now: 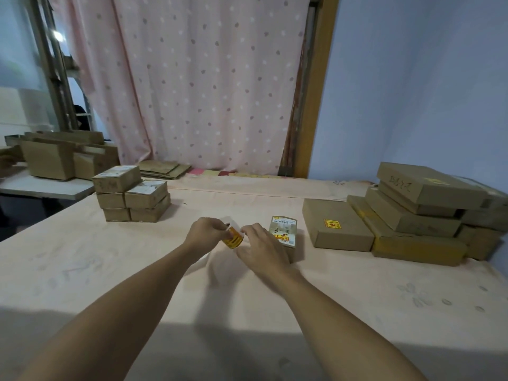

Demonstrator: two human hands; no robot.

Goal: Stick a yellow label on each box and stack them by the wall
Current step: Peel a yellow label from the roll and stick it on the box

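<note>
The yellow-and-white label strip (233,239) is largely covered by the left hand (206,232) pinching it and by the right hand (261,246). Whether the right hand grips it cannot be told. The right hand hides the near left corner of the small brown cardboard box (292,253). Print on its white shipping label (284,229) is illegible. The stack of flat brown cardboard boxes (428,204) is cut off at the right edge.

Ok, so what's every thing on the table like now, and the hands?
left hand, pinching the yellow label roll.
right hand, at the roll's other side, grip hidden.
small box, closed, yellow sticker on top.
flat box, closed, labelled, beside the stack.
stack by the wall, closed boxes, piled unevenly.
small boxes on the left, closed, stacked.
</note>
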